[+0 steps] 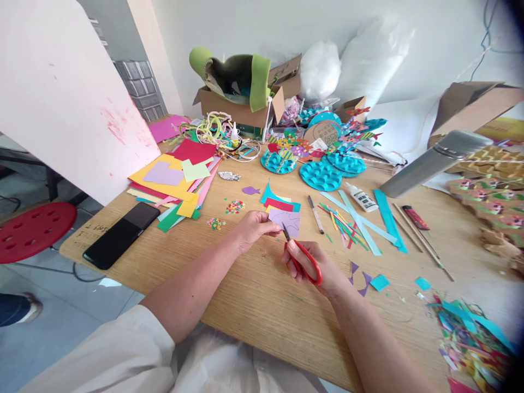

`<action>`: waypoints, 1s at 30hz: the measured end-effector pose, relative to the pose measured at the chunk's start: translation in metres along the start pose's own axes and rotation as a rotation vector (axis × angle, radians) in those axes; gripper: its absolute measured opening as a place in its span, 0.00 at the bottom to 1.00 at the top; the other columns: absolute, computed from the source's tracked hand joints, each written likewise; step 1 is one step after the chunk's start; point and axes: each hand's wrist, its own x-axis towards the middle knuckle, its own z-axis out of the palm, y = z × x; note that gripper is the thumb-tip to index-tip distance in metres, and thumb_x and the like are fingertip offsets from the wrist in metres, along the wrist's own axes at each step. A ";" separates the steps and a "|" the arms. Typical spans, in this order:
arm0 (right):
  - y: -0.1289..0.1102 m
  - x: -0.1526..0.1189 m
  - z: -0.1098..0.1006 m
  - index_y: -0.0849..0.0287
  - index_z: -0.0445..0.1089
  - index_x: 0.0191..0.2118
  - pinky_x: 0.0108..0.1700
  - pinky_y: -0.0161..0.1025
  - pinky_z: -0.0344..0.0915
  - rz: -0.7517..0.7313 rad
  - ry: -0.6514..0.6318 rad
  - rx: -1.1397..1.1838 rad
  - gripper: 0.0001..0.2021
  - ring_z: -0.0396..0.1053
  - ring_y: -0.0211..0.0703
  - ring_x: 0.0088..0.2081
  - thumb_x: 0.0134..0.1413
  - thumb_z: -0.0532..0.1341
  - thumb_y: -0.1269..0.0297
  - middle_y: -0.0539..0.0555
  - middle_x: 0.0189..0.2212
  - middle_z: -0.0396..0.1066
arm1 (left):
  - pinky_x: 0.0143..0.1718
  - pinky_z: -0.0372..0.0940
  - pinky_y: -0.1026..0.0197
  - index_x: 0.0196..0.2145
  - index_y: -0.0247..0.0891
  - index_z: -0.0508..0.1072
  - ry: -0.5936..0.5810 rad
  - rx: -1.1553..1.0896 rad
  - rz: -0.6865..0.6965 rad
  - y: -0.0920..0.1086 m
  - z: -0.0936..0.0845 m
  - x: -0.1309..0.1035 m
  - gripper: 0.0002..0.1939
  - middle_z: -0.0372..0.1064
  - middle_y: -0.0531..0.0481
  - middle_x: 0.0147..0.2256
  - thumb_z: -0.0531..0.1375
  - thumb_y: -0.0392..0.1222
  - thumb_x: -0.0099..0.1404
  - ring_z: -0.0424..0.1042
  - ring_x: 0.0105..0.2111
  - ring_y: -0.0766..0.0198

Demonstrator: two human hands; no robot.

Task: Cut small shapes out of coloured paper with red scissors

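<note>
My left hand [254, 229] pinches the left edge of a small lilac piece of paper [291, 217] with a dark outline drawn on it. In my right hand [311, 262] is a pair of scissors [314, 271] with red handles, my fingers wrapped round them. The blade tips meet the lower part of the lilac paper; whether the blades are apart is hard to make out. Just behind lie blue, red and yellow paper pieces [282, 204]. A purple paper fish [251, 190] rests farther back, near two small heaps of coloured paper dots [235, 207].
A black phone [121, 234] and stacked coloured paper [164, 177] lie at left. A pen [315, 214], paper strips [360, 224], a glue bottle [362, 197] and a grey flask [434, 164] are at right. Blue egg-tray crafts [321, 176] stand behind; paper scraps [470, 344] lie front right.
</note>
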 end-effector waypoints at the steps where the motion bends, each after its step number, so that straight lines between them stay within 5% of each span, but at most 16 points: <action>1: 0.000 0.000 0.000 0.61 0.68 0.25 0.17 0.32 0.51 -0.004 0.001 0.002 0.29 0.59 0.33 0.13 0.47 0.59 0.33 0.49 0.13 0.65 | 0.39 0.64 0.60 0.28 0.30 0.77 0.001 -0.001 0.000 0.000 0.000 0.000 0.11 0.73 0.48 0.28 0.67 0.39 0.45 0.70 0.29 0.68; 30: 0.004 -0.001 -0.002 0.61 0.68 0.23 0.16 0.30 0.50 -0.020 0.006 -0.004 0.26 0.58 0.31 0.13 0.49 0.62 0.38 0.48 0.12 0.63 | 0.38 0.64 0.60 0.27 0.30 0.77 -0.002 -0.005 0.000 0.001 0.001 0.000 0.11 0.73 0.48 0.27 0.67 0.39 0.44 0.70 0.28 0.68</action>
